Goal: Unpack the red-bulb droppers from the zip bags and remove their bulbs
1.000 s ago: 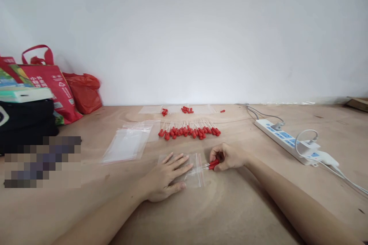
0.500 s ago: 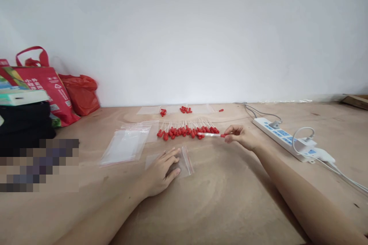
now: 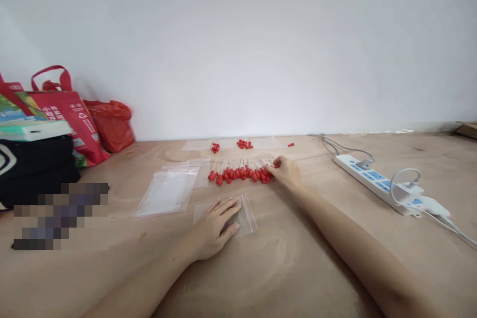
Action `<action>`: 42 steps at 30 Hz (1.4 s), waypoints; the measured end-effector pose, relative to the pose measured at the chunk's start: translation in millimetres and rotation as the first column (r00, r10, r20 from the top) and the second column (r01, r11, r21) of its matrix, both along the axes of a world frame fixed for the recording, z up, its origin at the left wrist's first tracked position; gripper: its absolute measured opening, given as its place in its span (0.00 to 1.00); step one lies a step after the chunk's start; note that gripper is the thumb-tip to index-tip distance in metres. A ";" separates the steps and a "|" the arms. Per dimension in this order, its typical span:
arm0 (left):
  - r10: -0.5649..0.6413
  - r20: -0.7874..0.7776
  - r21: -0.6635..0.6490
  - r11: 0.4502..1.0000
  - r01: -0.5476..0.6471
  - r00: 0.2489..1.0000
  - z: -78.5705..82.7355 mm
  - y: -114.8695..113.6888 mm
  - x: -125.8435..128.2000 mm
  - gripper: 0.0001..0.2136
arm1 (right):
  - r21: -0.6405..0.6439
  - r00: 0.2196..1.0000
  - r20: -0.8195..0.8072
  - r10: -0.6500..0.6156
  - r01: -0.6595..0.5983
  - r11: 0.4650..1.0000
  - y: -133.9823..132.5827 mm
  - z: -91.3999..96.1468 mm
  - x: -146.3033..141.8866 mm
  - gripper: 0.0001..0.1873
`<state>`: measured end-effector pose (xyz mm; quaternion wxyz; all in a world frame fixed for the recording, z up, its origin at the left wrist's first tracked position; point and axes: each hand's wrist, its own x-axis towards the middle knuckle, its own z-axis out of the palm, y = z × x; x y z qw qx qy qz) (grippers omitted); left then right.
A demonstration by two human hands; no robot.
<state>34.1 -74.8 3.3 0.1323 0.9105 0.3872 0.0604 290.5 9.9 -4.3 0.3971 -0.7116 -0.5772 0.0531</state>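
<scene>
My left hand (image 3: 218, 226) lies flat with fingers apart on a small clear zip bag (image 3: 249, 216) with a red seal strip. My right hand (image 3: 286, 171) reaches to the right end of a row of several thin clear droppers with red caps (image 3: 240, 174). Its fingers are pinched together there, and a red cap shows at the fingertips. Both forearms stretch over the wooden table (image 3: 298, 263).
A stack of clear zip bags (image 3: 167, 190) lies left of the row. Loose red caps (image 3: 244, 144) and flat bags sit by the wall. A white power strip (image 3: 376, 181) with cables is at the right. Red shopping bags (image 3: 74, 114) and a black bag (image 3: 37, 164) stand at the left.
My right hand moved from the small bag's mouth up and away with a dropper, then left to the row's right end. The small bag shifted slightly left under my left hand.
</scene>
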 end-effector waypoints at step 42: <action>-0.036 -0.111 -0.010 0.999 0.035 0.993 1.5 -6.7 2.5 0.19 | -0.356 0.976 0.153 0.152 -0.089 0.930 48.4 13.0 22.8 0.09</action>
